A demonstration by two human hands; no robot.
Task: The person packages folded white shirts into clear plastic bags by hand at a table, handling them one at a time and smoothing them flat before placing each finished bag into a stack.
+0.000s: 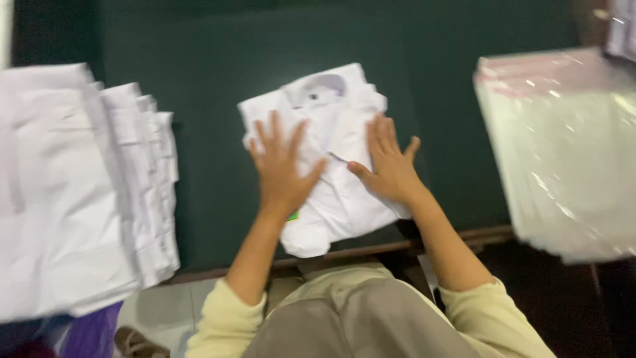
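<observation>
A folded white shirt (331, 113) lies collar-up in the middle of a dark green table (212, 59). My left hand (281, 172) rests flat on the shirt's left half with fingers spread. On the right half my right hand (391, 166) presses down flat, fingers apart and thumb pointing toward the middle. Neither hand grips anything. The frame is motion-blurred. My pale yellow sleeves show at the bottom.
A tall stack of folded white garments (73, 185) fills the table's left side. A pile of clear plastic bags (563, 146) lies at the right. The table's wooden front edge (371, 248) runs just below the shirt.
</observation>
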